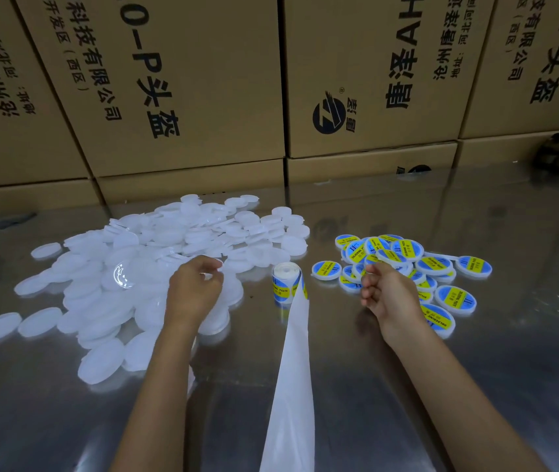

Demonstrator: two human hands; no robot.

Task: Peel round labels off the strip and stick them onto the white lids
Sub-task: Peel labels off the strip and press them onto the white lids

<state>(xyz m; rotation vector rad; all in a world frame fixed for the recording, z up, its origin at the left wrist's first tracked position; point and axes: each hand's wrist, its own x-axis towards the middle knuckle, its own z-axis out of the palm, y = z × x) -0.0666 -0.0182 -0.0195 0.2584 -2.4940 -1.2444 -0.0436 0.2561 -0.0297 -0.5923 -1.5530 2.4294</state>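
Head view, hands: both reach forward over the table, forearms bare.
Left hand (193,288): hovers over the near edge of the unlabelled pile, fingers curled toward the thumb. A thin, clear-edged white lid seems to sit at the fingertips; cannot tell for certain whether it is pinched or merely behind them.
Right hand (386,290): held above the table at the near-left edge of the labelled group, fingers loosely curled inward. Nothing visible inside the curl; cannot tell if a label is stuck to a fingertip.
Label roll (285,283): stands between the two hands, slightly nearer the left one, apart from both. Blue and yellow round labels show on its outer wrap.
Backing strip (294,376): bare white paper, runs from the roll toward the camera and off the bottom edge, widening as it nears.
White lids (155,253): large loose heap left of the roll, many overlapping, several single ones scattered at the left and near-left fringe. One translucent piece (123,274) with a glare spot lies on the heap left of the left hand.
Labelled lids (407,264): smaller heap right of the roll, blue and yellow faces up, partly under the right hand.
Table (475,352): shiny metal surface, reflective.
Cartons (203,80): brown cardboard boxes with black print, stacked along the far edge.
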